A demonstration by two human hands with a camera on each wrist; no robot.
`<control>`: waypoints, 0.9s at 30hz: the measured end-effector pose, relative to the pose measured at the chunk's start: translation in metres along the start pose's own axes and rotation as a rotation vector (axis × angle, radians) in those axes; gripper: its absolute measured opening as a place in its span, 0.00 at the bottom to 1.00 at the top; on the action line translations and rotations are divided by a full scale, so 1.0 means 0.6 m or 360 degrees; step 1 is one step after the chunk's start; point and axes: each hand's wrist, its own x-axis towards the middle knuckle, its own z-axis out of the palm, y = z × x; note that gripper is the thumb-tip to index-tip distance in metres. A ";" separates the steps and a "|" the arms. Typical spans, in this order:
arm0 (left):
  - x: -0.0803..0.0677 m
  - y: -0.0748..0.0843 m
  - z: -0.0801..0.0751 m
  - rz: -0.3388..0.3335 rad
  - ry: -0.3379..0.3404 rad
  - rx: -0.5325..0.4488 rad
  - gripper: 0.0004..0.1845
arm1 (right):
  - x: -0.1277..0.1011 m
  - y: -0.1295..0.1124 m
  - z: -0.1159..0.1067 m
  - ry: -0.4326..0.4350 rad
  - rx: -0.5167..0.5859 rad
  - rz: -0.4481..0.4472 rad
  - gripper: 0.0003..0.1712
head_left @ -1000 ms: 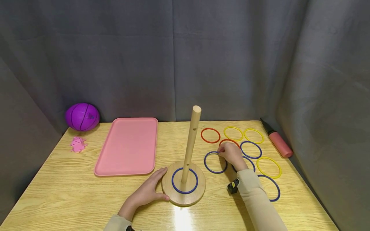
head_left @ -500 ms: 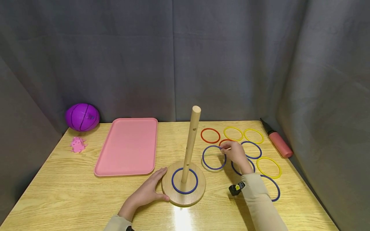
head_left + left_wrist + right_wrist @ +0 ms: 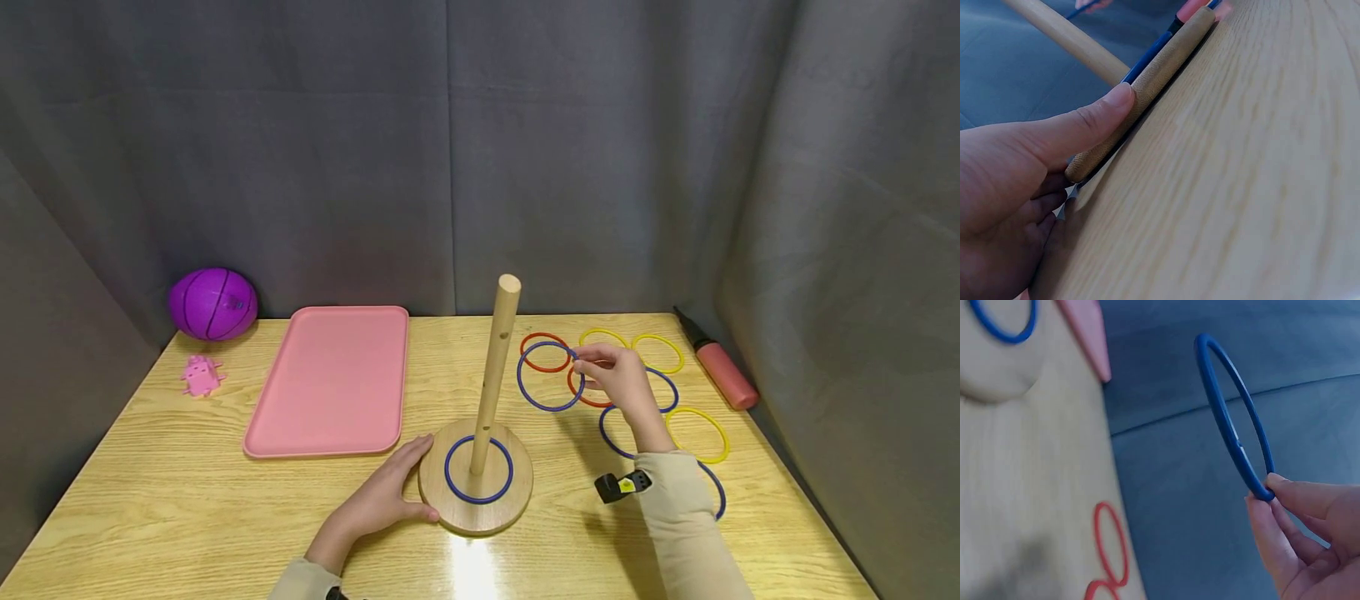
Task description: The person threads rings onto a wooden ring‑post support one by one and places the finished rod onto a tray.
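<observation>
A wooden peg [image 3: 496,375] stands on a round wooden base [image 3: 476,507] with one blue ring [image 3: 478,469] around its foot. My right hand [image 3: 618,379] pinches another blue ring [image 3: 534,398] by its edge and holds it lifted off the table, to the right of the peg; the right wrist view shows that ring [image 3: 1232,419] between thumb and fingers [image 3: 1300,509]. My left hand [image 3: 382,497] rests flat against the base's left rim, thumb [image 3: 1079,128] on the rim [image 3: 1160,69].
Several red, yellow and blue rings [image 3: 697,433] lie flat on the table at the right. A pink tray [image 3: 330,379] lies left of the peg, with a purple ball [image 3: 213,303] and a small pink toy [image 3: 201,374] further left. A pink pump [image 3: 722,369] lies by the right curtain.
My right hand has picked the blue ring up from the table and raised it up and away, toward the peg's upper part. The left hand has stayed on the base.
</observation>
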 end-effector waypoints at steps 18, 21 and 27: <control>0.001 -0.003 0.000 0.0009 0.0002 0.0000 0.59 | -0.053 -0.139 -0.041 -0.0420 0.1718 -0.0249 0.19; 0.001 -0.004 0.001 0.0009 0.0003 0.0001 0.59 | -0.058 -0.157 -0.042 -0.0434 0.1791 -0.0276 0.19; 0.001 -0.003 0.001 0.0017 0.0004 0.0000 0.59 | -0.066 -0.191 -0.035 -0.0329 0.1792 -0.0298 0.18</control>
